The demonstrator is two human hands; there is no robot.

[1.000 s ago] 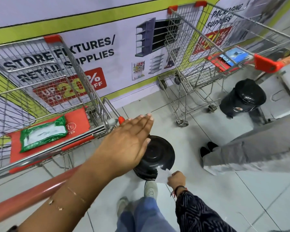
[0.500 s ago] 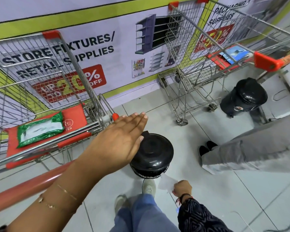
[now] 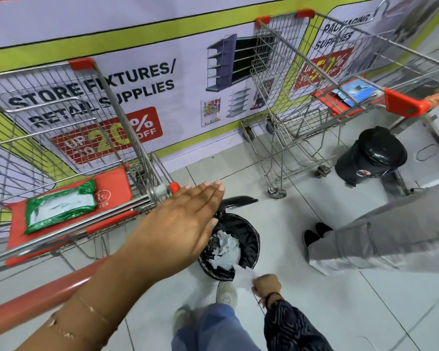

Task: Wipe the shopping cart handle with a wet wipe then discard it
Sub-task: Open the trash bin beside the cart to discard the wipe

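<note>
We hold the wet wipe (image 3: 244,276) low in the frame, a little right of centre: a thin, pale, crumpled sheet, slightly translucent and blurred, pinched in the closed fingers of our right hand (image 3: 266,285) and reaching up and left to the near rim of the open bin (image 3: 251,252). The bin stands on the tiled floor (image 3: 340,300) just above our shoe (image 3: 227,293), lined with a glossy black bag and holding a heap of similar white, wrinkled wipes (image 3: 224,250); its black lid (image 3: 236,200) is tipped up at the far side. Our left hand (image 3: 180,224) stretches flat across the centre of the frame with the fingers straight, together and gripping nothing, covering the bin's left edge. At lower left runs the red cart handle (image 3: 36,295), a smooth, dull red bar passing under our left forearm. Above it, at left, the wire cart (image 3: 61,117) carries a green pack of wipes (image 3: 61,209) on its red seat flap. At upper right stands a second cart (image 3: 327,79), with a closed black bin (image 3: 373,153) beside it and another person's grey trouser leg (image 3: 380,241) at the right edge
</note>
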